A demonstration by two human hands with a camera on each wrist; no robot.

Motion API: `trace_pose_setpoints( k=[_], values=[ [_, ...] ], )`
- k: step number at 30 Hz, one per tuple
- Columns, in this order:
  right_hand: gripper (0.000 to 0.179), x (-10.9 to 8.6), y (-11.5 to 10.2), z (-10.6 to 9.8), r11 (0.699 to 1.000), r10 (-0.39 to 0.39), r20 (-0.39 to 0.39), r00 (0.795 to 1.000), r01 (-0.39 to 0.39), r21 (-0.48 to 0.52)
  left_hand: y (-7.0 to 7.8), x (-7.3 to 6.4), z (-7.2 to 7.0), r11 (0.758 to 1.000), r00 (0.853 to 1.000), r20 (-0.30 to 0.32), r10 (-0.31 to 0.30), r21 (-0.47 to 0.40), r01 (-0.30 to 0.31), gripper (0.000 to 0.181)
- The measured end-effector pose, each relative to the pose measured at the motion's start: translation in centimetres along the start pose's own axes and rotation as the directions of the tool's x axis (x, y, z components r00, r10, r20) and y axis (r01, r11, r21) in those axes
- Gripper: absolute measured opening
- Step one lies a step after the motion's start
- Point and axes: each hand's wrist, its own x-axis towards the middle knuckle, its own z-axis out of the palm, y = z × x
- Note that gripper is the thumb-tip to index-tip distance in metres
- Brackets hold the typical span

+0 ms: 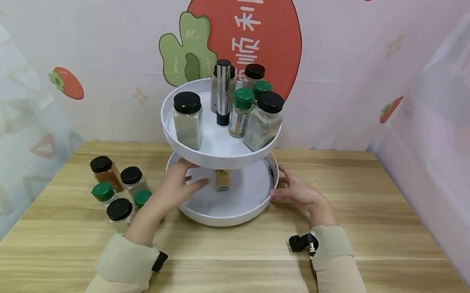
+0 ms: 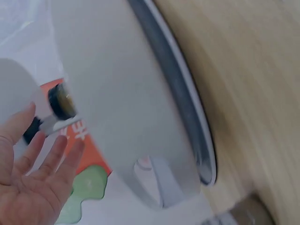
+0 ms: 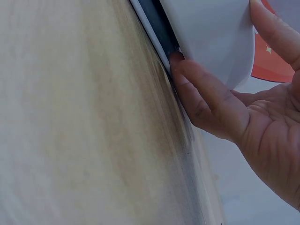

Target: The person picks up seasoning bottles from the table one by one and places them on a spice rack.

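Observation:
A white two-tier round spice rack (image 1: pixel 221 220) stands at the middle of the table. My left hand (image 1: pixel 177 185) reaches over the left side of the lower tier, under the upper one. Its fingers are spread and hold nothing, as the left wrist view shows. A small jar (image 1: pixel 222 180) with yellowish contents stands on the lower tier, its top hidden by the upper tier. At the right, my right hand (image 1: pixel 298 190) grips the lower tier's edge. In the right wrist view the thumb lies at its wall (image 3: pixel 215 37) and the fingers curl at its base.
The upper tier holds a square black-capped jar (image 1: pixel 187 126), a silver cylinder (image 1: pixel 222 90), a green-capped jar (image 1: pixel 242 112), a jar of coarse pale grains (image 1: pixel 261 125) and others behind. Left of the rack, several spice jars (image 1: pixel 120 210) with black or green caps stand on the wooden table (image 1: pixel 225 270).

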Motion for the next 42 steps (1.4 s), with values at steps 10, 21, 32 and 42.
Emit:
trace_pose_setpoints(
  k=[10,21,32,42],
  values=[
    [0.100,-0.1,0.0,0.0,1.000,0.000,0.002,1.000,0.000,-0.007,0.6,-3.7,-3.1,0.995,0.999,-0.049,0.016,0.104,-0.011,0.038],
    [0.101,0.1,0.1,-0.2,1.000,-0.003,0.004,1.000,0.003,-0.002,-0.2,-7.5,-7.1,0.970,0.958,-0.205,0.202,0.174,-0.167,0.037],
    [0.099,0.2,0.2,-0.2,1.000,-0.005,0.012,1.000,0.005,-0.005,-3.6,-10.6,-10.3,0.992,0.979,-0.164,0.119,0.060,-0.111,0.043],
    [0.100,0.1,0.0,-0.2,1.000,0.005,-0.002,1.000,-0.005,-0.012,-5.9,-11.8,-10.6,0.997,0.994,-0.108,0.010,0.081,-0.001,0.041]
  ],
)
